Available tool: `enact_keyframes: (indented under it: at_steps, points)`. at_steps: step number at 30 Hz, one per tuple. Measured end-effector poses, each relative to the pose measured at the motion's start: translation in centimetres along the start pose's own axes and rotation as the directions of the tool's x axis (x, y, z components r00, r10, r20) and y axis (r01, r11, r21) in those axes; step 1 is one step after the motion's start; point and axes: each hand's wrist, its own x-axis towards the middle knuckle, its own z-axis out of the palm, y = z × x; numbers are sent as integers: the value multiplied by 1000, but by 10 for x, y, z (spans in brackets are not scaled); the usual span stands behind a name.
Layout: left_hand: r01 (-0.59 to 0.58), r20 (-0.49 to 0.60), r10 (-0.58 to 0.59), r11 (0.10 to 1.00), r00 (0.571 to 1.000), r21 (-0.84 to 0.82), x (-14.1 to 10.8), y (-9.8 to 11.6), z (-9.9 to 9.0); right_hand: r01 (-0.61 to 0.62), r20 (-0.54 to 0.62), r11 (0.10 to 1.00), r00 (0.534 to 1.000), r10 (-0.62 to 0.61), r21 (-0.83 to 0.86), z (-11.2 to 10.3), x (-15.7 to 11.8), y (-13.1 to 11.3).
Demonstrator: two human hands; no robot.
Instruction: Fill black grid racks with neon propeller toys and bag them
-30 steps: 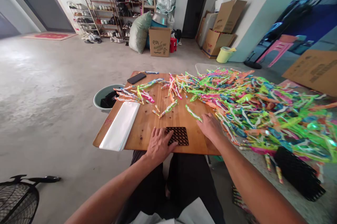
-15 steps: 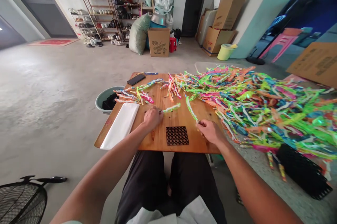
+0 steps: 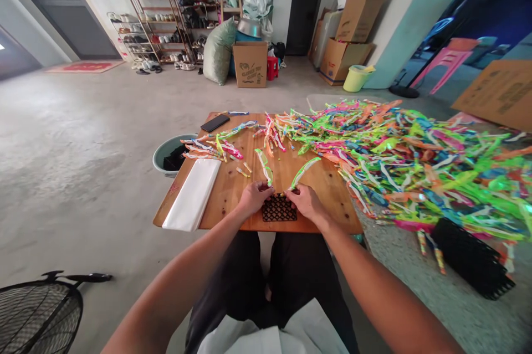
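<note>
My left hand [image 3: 254, 198] pinches the lower end of a green and white strip [image 3: 265, 167], which stands up from the fingers. A second green and white strip [image 3: 305, 172] leans up and right out of my right hand [image 3: 305, 200], whose fingers are closed on its lower end. Both hands are at the far edge of a black lattice tray [image 3: 279, 211] lying near the front of the wooden table [image 3: 233, 204]. The fingertips cover the tray's far corners. Left of my left hand lie small yellowish pieces [image 3: 243, 171].
A large heap of colourful strips [image 3: 415, 165] covers the right side. White plastic sheets [image 3: 193, 196], a phone [image 3: 215, 123] and more strips [image 3: 203, 150] lie at the table's left. Black lattice trays [image 3: 471, 257] sit at the lower right; a basin [image 3: 160, 157] stands beyond the left edge.
Both hands have moved inward to the tray with their strips. The left strip now points up, the right one leans rightward. Small yellowish pieces now show left of my left hand.
</note>
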Motion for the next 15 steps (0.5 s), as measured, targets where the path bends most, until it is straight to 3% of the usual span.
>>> enact_keyframes:
  at_steps: [7,12,15]
  points:
    - [-61,-20,64,991,998,116,3,-8,1,13,-28,999,1000,-14,-39,7,4,1]
    - [-123,-82,145,966,986,229,1,-5,3,64,-114,955,988,-101,-290,15,5,0]
    - [-209,-66,239,933,969,294,-3,-2,3,100,-126,924,980,-156,-369,18,3,-2]
